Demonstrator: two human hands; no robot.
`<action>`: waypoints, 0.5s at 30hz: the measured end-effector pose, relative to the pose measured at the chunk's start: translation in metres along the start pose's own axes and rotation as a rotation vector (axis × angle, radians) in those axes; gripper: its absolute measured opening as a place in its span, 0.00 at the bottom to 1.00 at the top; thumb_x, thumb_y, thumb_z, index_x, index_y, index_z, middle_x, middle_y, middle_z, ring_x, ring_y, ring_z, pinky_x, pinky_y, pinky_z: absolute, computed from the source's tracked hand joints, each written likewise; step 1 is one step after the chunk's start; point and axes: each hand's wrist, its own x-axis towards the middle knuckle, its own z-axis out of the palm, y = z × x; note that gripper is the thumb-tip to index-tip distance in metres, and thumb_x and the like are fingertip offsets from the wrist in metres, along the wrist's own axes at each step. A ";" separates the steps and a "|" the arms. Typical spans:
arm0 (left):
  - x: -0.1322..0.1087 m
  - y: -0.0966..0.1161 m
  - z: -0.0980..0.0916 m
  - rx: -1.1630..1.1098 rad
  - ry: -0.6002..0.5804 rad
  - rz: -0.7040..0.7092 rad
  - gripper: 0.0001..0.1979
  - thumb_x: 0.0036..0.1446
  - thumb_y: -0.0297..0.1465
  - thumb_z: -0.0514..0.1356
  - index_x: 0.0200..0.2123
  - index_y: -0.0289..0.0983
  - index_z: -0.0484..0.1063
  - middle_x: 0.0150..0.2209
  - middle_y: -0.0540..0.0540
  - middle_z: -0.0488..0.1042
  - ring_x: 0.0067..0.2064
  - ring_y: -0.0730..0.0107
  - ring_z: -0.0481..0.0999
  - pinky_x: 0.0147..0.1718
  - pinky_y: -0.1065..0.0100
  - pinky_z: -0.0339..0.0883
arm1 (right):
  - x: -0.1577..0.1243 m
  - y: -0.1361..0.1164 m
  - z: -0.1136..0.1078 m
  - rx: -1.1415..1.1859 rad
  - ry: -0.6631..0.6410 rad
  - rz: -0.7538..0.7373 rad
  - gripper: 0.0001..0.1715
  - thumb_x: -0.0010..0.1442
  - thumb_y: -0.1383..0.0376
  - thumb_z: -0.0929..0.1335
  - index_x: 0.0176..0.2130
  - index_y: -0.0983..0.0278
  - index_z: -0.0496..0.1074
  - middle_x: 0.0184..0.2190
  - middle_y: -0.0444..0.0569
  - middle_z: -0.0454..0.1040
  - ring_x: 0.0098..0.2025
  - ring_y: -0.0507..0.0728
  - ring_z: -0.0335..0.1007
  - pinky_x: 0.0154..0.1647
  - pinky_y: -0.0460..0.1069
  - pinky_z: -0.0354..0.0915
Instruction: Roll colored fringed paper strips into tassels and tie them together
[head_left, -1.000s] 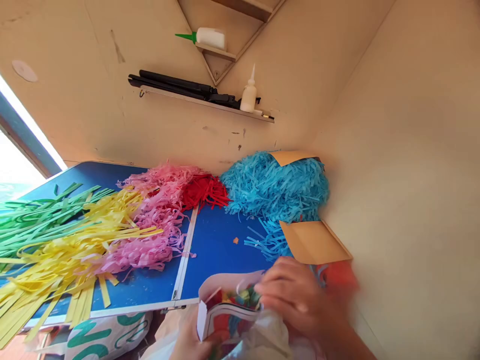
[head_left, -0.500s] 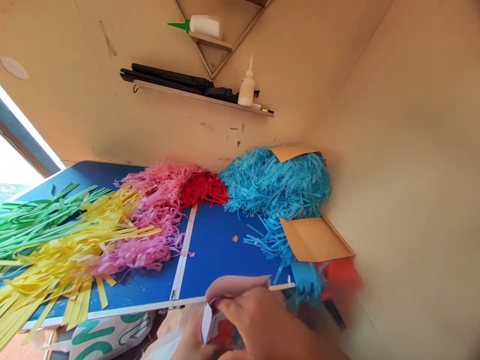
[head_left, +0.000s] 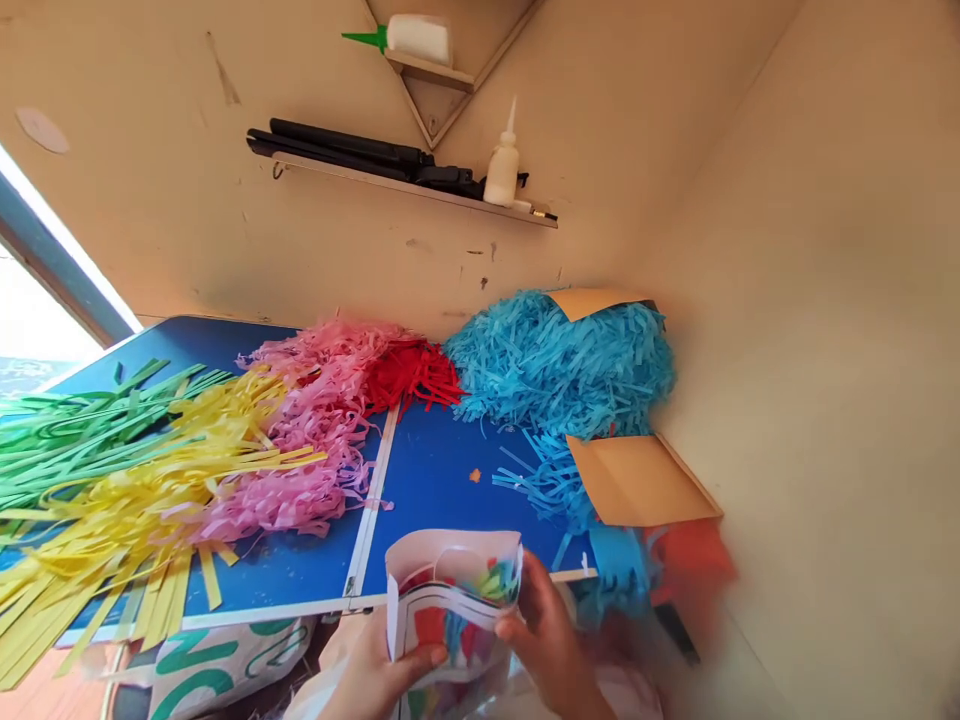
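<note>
In front of the table edge, both hands hold up a white paper bag (head_left: 454, 543) with a black outline on its front. Its mouth gapes upward, showing crumpled green, yellow, red and blue paper strips (head_left: 491, 580) inside. My left hand (head_left: 375, 665) grips the lower left side, thumb pressed on the front. My right hand (head_left: 551, 630) pinches the right side, with the thumb near the front rim and fingers behind. The bag's lower part runs out of view.
Heaps of green (head_left: 97, 450), yellow (head_left: 150, 500), pink (head_left: 315, 430), red (head_left: 416, 375) and blue shredded paper (head_left: 562, 370) cover parts of the blue table (head_left: 457, 520). Brown card (head_left: 645, 480) lies at right. Above, a wall shelf (head_left: 360, 175) carries a glue bottle (head_left: 501, 170).
My right hand has moved from over the bag's mouth to its right side. The bag now faces me more openly, its contents showing. The view has shifted slightly.
</note>
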 end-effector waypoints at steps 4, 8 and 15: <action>0.005 0.003 0.004 -0.077 -0.036 -0.059 0.28 0.41 0.47 0.68 0.42 0.34 0.79 0.40 0.37 0.82 0.41 0.48 0.80 0.42 0.57 0.76 | -0.011 0.024 0.022 -0.118 0.200 -0.032 0.31 0.65 0.52 0.67 0.62 0.60 0.62 0.55 0.55 0.73 0.55 0.63 0.71 0.55 0.55 0.68; 0.003 0.012 0.003 -0.092 -0.056 -0.048 0.30 0.40 0.47 0.69 0.45 0.35 0.78 0.43 0.37 0.82 0.41 0.49 0.81 0.41 0.58 0.77 | -0.016 0.025 0.029 -0.181 0.363 -0.128 0.30 0.66 0.53 0.66 0.61 0.61 0.58 0.54 0.58 0.72 0.53 0.62 0.73 0.51 0.53 0.72; -0.013 0.014 0.004 -0.043 0.084 -0.005 0.28 0.36 0.51 0.70 0.38 0.40 0.80 0.39 0.38 0.82 0.45 0.42 0.79 0.43 0.52 0.76 | -0.007 -0.030 0.010 -0.164 0.371 -0.151 0.18 0.68 0.51 0.63 0.45 0.60 0.73 0.44 0.52 0.76 0.45 0.59 0.75 0.43 0.50 0.72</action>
